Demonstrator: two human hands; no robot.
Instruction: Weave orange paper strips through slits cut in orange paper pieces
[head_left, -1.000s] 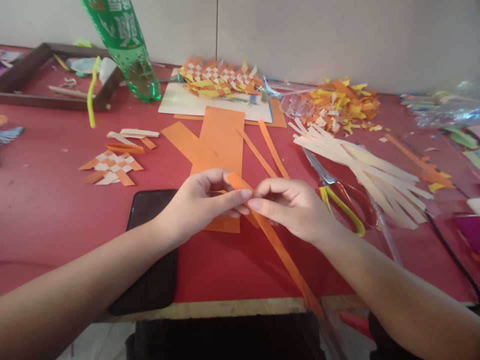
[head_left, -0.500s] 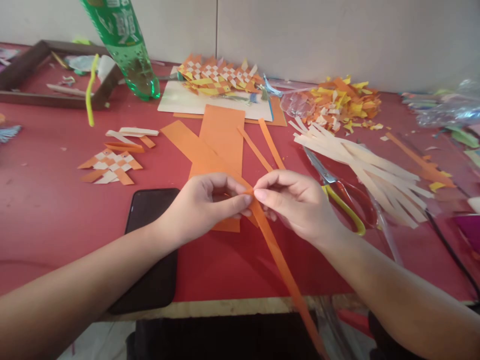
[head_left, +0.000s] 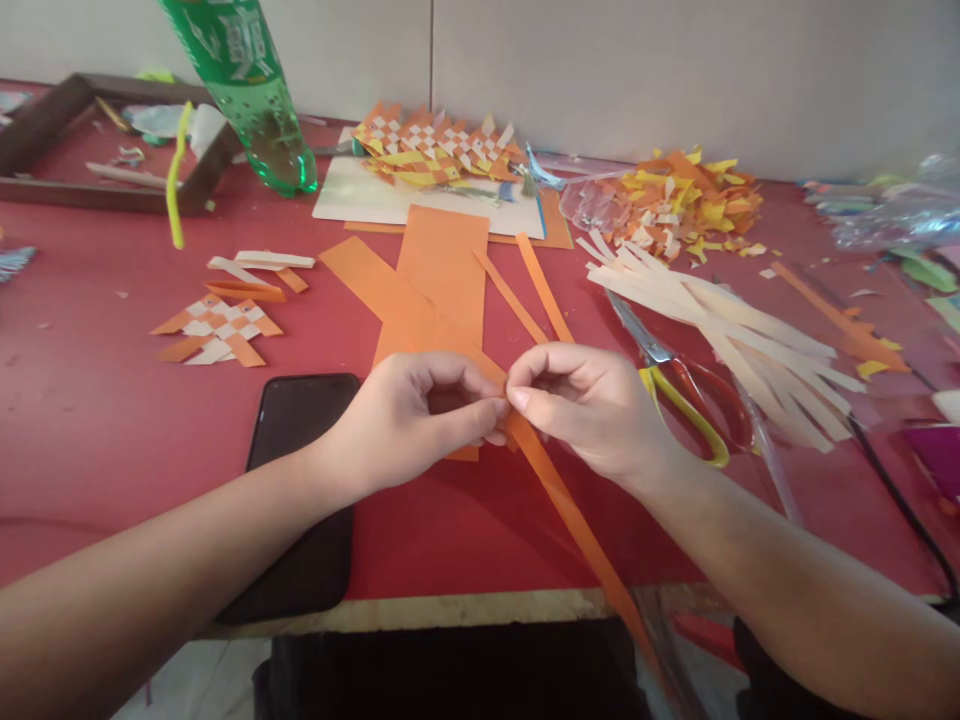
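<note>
Orange strip (head_left: 574,515) trails long and unwoven below the fingertips, while a small checkered piece (head_left: 229,325) beyond and left of the left hand (head_left: 412,420) is already woven, and pale strips (head_left: 712,320) beyond the right hand (head_left: 607,415) lie loose. Both hands pinch the strip's upper end, thumbs and forefingers closed, tips nearly meeting; whether it is folded there cannot be told.

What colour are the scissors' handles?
One yellow, one red; the head view shows them best.
</note>
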